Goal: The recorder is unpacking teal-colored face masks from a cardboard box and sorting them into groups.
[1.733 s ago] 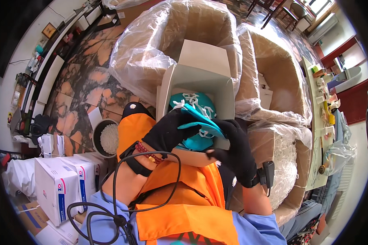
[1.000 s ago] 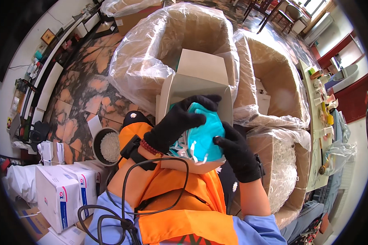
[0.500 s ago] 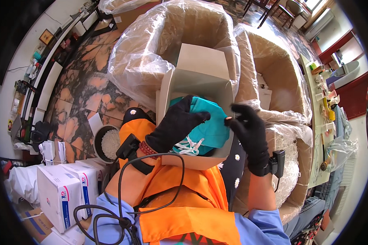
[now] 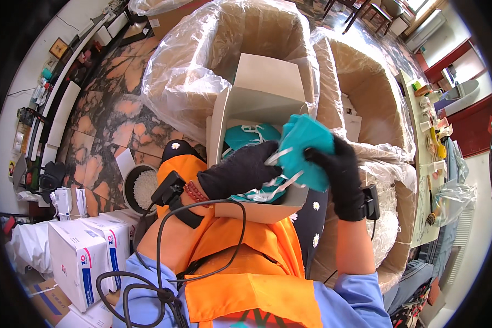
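A stack of teal face masks [image 4: 306, 145] with white straps is held above the right side of an open cardboard box [image 4: 268, 76]. My right hand [image 4: 345, 180], in a black glove, grips the stack from its right side, thumb across the front. My left hand [image 4: 240, 170], also gloved in black, is closed at the left edge of the stack, with the white straps at its fingertips. More teal masks [image 4: 246, 136] with white straps lie inside the box, partly hidden under my left hand. The box rests on my lap.
Large cartons lined with clear plastic [image 4: 186, 87] stand ahead and to the right. The near-right carton [image 4: 385, 218] holds white stringy material. A bin of white pellets [image 4: 145, 188] stands left, beyond white packages [image 4: 79, 257]. A black cable [image 4: 159, 246] loops over my left arm.
The teal masks have been lifted out of the box and moved up and right. My right hand has closed on them, and my left hand has moved down and right to their edge.
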The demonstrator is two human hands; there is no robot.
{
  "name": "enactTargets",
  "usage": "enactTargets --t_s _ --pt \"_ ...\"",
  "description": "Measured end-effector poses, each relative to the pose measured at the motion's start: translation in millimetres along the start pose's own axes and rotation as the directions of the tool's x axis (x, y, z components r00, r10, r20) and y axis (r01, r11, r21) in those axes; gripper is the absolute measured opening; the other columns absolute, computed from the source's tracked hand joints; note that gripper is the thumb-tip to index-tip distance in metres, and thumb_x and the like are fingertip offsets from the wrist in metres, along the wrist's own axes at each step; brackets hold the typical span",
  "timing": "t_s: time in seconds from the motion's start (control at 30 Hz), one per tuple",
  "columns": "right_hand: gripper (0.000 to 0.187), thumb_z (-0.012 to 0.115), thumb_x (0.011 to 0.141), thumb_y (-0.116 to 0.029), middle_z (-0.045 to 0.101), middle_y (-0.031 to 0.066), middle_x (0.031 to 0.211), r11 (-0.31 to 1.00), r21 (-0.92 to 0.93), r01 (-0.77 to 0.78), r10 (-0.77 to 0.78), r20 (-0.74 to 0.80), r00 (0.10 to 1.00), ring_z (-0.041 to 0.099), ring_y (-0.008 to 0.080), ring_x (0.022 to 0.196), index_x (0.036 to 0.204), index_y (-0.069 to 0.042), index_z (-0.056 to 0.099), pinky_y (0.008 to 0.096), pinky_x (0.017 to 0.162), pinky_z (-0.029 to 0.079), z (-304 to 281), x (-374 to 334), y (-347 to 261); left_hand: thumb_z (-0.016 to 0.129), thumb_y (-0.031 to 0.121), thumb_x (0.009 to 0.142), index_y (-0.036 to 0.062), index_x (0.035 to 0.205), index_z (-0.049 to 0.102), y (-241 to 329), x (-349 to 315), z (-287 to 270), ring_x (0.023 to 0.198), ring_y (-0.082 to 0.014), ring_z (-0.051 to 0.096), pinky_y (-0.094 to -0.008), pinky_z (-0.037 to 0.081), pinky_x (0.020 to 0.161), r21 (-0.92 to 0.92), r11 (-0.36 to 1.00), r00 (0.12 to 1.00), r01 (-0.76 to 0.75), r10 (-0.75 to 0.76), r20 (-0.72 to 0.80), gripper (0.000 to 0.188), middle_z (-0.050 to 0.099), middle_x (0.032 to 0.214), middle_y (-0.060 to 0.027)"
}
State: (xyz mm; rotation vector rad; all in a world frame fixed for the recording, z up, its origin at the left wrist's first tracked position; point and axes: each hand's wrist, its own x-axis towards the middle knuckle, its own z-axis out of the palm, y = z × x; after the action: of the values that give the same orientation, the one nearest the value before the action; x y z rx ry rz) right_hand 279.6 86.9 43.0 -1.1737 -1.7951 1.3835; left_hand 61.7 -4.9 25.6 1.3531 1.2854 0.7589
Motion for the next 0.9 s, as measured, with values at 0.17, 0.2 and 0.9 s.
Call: enactTargets --t_s 0.17,0.2,0.9 --pt "0.031 0.076 0.080 -0.015 0.071 0.0062 0.089 0.977 0.199 -0.076 0.114 -0.190 0.975 0.067 0.0143 0.075 0.105 0.002 0.070 0.0279 0.073 0.054 -42.4 -0.9 -8.4 0.054 0.022 0.100 0.0026 0.113 0.065 -14.4 -15.3 -22.6 0.065 -0.0070 0.049 -0.0235 0.045 0.058 -0.099 0.989 0.994 0.109 -0.109 0.002 0.026 0.055 0.076 -0.0002" --pt "0.030 0.073 0.082 -0.017 0.071 0.0057 0.091 0.973 0.217 -0.074 0.116 -0.186 0.976 0.066 0.0133 0.077 0.106 0.000 0.069 0.0272 0.074 0.052 -40.6 -1.6 -11.2 0.052 0.022 0.101 0.0022 0.110 0.065 -19.9 -19.2 -27.5 0.064 -0.0081 0.050 -0.0244 0.045 0.059 -0.230 0.965 0.992 0.125 -0.118 0.045 0.025 0.055 0.074 -0.0011" --pt "0.030 0.067 0.091 -0.025 0.067 0.0030 0.089 0.981 0.194 -0.016 0.053 -0.188 0.981 0.063 0.0114 0.076 0.106 0.000 0.068 0.0261 0.074 0.050 -52.1 -0.9 -58.3 0.058 0.029 0.100 0.0031 0.109 0.068 -15.5 -24.9 -36.9 0.071 -0.0064 0.057 -0.0211 0.047 0.064 -0.295 0.956 0.995 0.006 -0.036 -0.093 0.029 0.066 0.084 -0.0005"
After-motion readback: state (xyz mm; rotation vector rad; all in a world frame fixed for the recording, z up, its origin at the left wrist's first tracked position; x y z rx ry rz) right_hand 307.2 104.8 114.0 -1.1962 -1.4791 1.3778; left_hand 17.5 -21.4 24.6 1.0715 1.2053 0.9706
